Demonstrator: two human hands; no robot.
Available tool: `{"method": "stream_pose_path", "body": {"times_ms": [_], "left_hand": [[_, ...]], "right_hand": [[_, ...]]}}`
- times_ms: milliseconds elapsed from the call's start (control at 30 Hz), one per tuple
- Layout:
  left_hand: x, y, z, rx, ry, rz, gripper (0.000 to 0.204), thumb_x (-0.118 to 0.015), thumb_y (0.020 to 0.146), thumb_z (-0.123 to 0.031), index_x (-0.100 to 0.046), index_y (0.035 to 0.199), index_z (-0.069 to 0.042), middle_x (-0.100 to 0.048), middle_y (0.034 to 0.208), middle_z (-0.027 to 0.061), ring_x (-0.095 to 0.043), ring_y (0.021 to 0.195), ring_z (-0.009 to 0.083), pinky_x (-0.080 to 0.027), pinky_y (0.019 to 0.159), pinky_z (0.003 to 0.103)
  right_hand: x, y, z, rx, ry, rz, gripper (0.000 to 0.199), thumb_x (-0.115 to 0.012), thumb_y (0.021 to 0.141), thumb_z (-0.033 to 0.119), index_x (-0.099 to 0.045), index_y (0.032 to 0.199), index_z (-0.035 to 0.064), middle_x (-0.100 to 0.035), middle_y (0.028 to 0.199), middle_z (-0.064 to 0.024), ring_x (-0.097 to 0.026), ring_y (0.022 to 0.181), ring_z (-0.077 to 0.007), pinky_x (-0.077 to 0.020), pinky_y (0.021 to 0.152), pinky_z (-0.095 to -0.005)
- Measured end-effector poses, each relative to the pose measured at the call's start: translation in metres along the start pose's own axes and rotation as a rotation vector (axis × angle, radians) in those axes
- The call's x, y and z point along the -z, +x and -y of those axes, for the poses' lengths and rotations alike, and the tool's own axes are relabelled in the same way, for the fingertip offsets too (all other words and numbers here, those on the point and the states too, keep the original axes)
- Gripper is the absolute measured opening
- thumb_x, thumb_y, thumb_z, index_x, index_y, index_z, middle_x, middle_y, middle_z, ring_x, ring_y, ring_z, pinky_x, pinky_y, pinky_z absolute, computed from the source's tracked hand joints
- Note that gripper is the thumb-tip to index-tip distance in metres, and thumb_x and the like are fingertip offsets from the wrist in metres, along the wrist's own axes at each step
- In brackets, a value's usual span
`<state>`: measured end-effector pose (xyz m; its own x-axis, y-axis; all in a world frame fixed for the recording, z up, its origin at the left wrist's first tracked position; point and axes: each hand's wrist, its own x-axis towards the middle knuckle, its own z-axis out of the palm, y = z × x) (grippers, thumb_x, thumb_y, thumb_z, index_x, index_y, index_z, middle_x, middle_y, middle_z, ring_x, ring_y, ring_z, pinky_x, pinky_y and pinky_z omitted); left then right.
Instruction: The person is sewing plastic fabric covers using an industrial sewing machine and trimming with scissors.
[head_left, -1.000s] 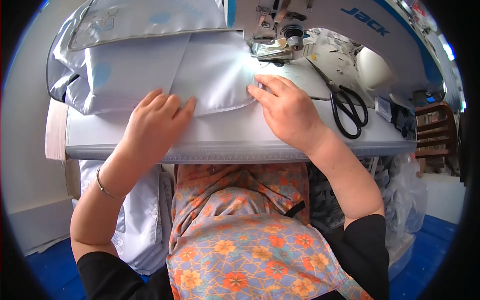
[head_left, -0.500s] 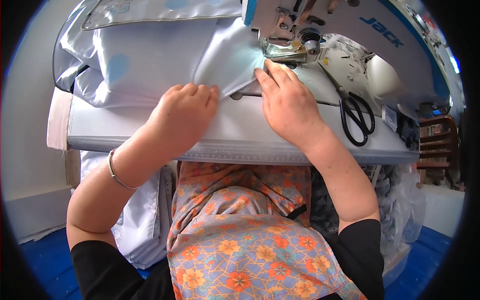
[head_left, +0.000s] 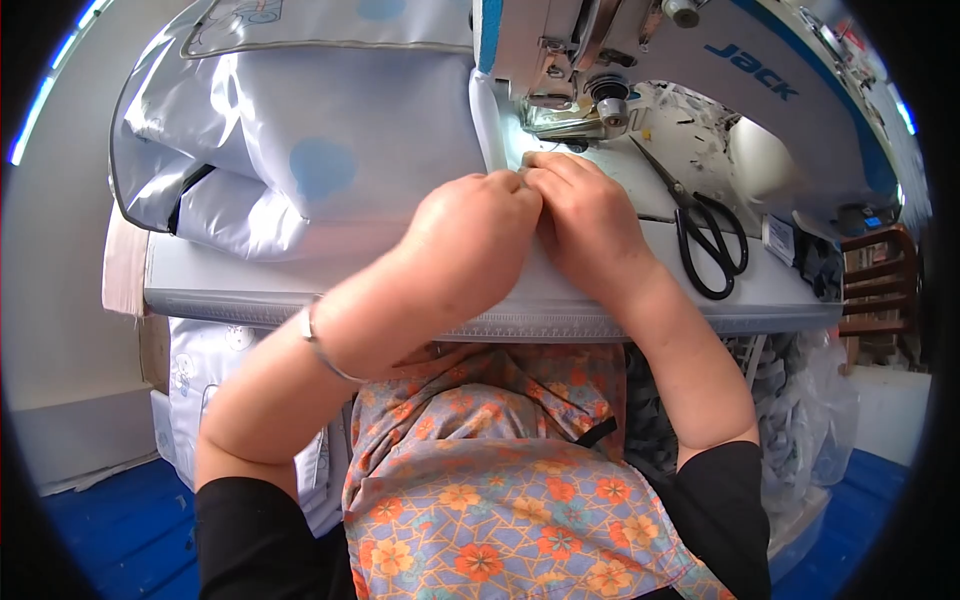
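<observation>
A shiny silver-white fabric piece (head_left: pixel 390 110) with pale blue dots and a dark edging lies in folds over the left of the sewing table. Its right edge runs to the lit needle area of the sewing machine (head_left: pixel 650 50). Just in front of that area my two hands meet, fingertips nearly touching. With curled fingers, my left hand (head_left: pixel 478 232) pinches the fabric's edge. Closed beside it, my right hand (head_left: pixel 590 212) grips the same edge; its fingertips are partly hidden behind the left hand. The presser foot (head_left: pixel 570 128) is close beyond them.
Black-handled scissors (head_left: pixel 708 235) lie right of my right hand, blades pointing toward the machine. A ruler strip (head_left: pixel 560 322) runs along the table's front edge. Thread scraps litter the machine bed. Folded printed fabric (head_left: pixel 195 375) hangs below at left; a wooden chair (head_left: pixel 880 285) stands at far right.
My left hand has moved right and come up against my right hand. My right fingers have curled in from lying stretched. The fabric's right edge is now gathered narrow near the machine.
</observation>
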<state>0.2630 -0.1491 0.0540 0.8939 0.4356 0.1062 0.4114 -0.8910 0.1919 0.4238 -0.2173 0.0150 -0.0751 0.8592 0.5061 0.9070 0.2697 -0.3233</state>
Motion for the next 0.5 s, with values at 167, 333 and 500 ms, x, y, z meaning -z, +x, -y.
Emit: {"method": "stream_pose_path", "body": {"times_ms": [167, 333, 500], "left_hand": [[0.066, -0.033, 0.07, -0.214, 0.158, -0.101, 0.07, -0.083, 0.07, -0.013, -0.057, 0.135, -0.006, -0.057, 0.134, 0.0163, -0.053, 0.127, 0.0364, -0.033, 0.116, 0.053], [0.086, -0.088, 0.162, 0.025, 0.285, -0.186, 0.023, -0.079, 0.078, -0.017, -0.069, 0.092, -0.003, -0.061, 0.088, 0.0095, -0.062, 0.086, 0.0302, -0.052, 0.078, 0.042], [0.042, -0.107, 0.148, 0.031, 0.312, -0.36, 0.009, -0.068, 0.085, -0.011, -0.062, 0.079, -0.007, -0.057, 0.082, 0.0096, -0.06, 0.074, 0.0329, -0.05, 0.066, 0.044]], "right_hand": [[-0.004, 0.001, 0.0, 0.032, -0.103, -0.055, 0.024, -0.063, 0.077, -0.005, -0.067, 0.1, -0.002, -0.069, 0.111, -0.017, -0.065, 0.106, -0.0341, -0.0537, 0.092, -0.0415], [0.005, 0.018, 0.02, 0.034, -0.12, 0.036, 0.023, -0.062, 0.078, -0.005, -0.067, 0.101, -0.0018, -0.069, 0.11, -0.016, -0.065, 0.105, -0.0332, -0.0533, 0.09, -0.0419], [-0.014, 0.043, 0.045, 0.031, 0.223, -0.085, 0.018, -0.062, 0.088, 0.003, -0.065, 0.103, -0.0058, -0.068, 0.107, -0.0205, -0.066, 0.098, -0.0369, -0.0542, 0.085, -0.0418]]}}
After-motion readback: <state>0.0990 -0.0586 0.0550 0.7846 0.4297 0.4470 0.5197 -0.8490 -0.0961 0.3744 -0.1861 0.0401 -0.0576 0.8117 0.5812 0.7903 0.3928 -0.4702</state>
